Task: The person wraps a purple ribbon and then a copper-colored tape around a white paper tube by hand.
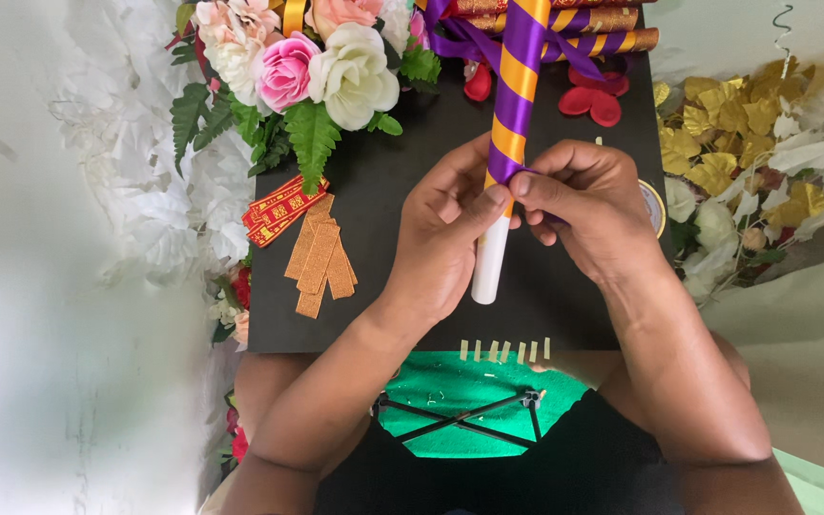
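A black surface (383,191) carries flowers (298,57) and orange strips (321,257). Over it, the left hand (441,234) grips a white tube (491,257); right hand (588,205) fingers (541,191) pinch purple ribbon (517,95) against it.

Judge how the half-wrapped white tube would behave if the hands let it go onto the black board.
The white tube looks round and smooth, so it would probably roll. It seems hollow and light, likely stiff. The purple ribbon pinched by the right hand and left hand looks slick and might unwind.
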